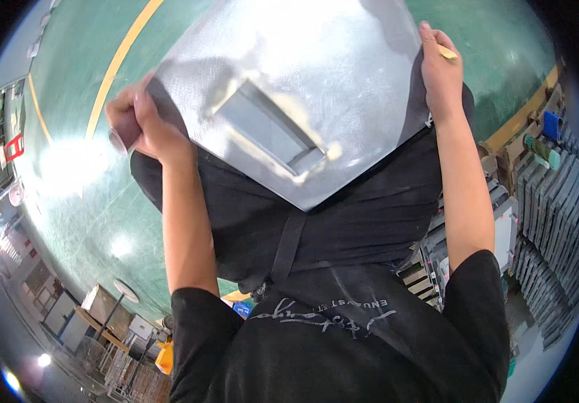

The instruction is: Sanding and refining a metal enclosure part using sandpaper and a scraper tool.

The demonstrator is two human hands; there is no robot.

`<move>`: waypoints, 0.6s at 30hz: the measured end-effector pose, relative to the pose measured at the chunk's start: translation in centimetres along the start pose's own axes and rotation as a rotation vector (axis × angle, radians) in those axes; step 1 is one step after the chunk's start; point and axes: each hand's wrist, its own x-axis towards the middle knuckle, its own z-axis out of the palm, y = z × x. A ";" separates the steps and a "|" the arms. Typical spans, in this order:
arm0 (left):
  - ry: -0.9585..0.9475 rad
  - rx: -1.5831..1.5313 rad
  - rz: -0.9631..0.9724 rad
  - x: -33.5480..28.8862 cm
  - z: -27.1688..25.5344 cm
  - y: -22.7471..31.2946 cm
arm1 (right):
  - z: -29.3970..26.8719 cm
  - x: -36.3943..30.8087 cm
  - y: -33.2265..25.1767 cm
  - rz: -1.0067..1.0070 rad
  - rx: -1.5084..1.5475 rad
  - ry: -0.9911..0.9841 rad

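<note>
A large silver-grey panel [350,87] lies tilted across my lap, one corner pointing toward me. Its rectangular opening [269,127] is bordered by uneven pale-yellow, filler-like patches. My left hand [148,124], slightly blurred, closes round the panel's left edge; a brownish curled piece [125,134] sits at its fingers, its kind unclear. On the right edge, my right hand [442,77] grips with the thumb up along the panel. A small yellow object [446,52] shows between the right fingers, mostly hidden.
Green floor [67,134] with yellow lines [118,67] spreads beyond the panel. Stacked grey slabs [551,208] stand at the right, near a blue object [553,125]. A box [104,309] and stacked goods occupy the lower left, and a red frame [14,148] stands far left.
</note>
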 end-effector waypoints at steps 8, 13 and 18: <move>-0.123 -0.103 -0.077 5.7 0.0 -3.0 | 3.7 -6.5 0.3 0.020 0.108 0.205; -0.117 -0.065 -0.089 6.7 -1.3 -4.0 | 5.6 -9.6 0.4 -0.010 0.076 0.238; -0.149 -0.142 -0.009 7.1 -1.8 -6.5 | 5.2 -9.7 0.1 -0.031 0.133 0.245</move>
